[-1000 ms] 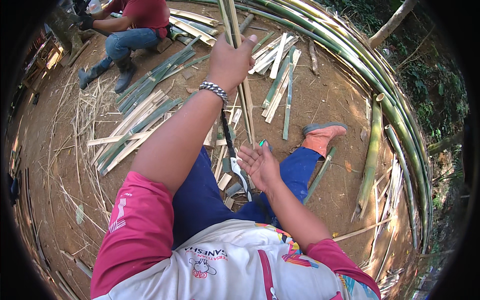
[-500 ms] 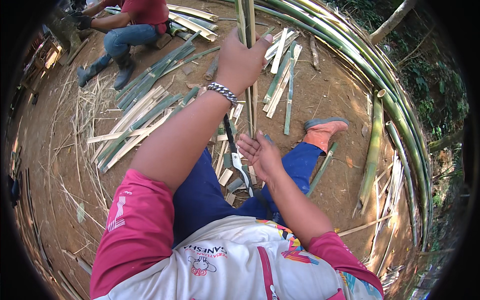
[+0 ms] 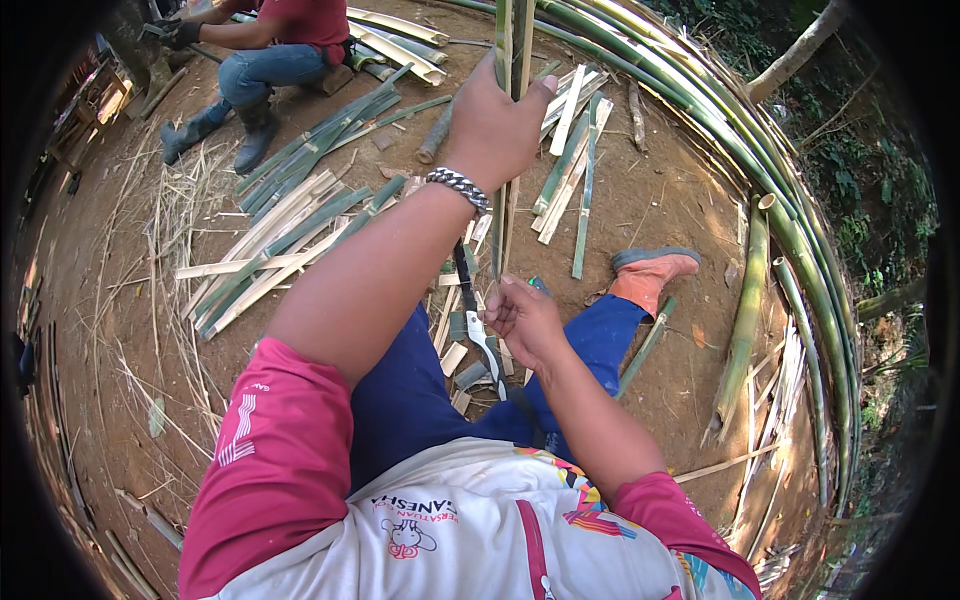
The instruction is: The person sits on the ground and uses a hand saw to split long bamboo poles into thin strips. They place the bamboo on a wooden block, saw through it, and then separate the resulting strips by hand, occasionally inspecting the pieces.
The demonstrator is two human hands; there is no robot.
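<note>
The left hand [image 3: 500, 128] is closed around slim bamboo strips [image 3: 503, 225], which run down between the hands. The right hand [image 3: 527, 325], fingers half curled, is at their lower end; whether it grips them I cannot tell. A white-handled tool [image 3: 481, 335] sits just beside it, near split bamboo pieces [image 3: 285, 248] on the ground [image 3: 690, 400].

A fisheye view looks steeply down from head height, facing forward over the hands [image 3: 497, 130]. The shirt [image 3: 470, 520] is nearest, below; bamboo poles [image 3: 797, 245] curve along the right rim.
</note>
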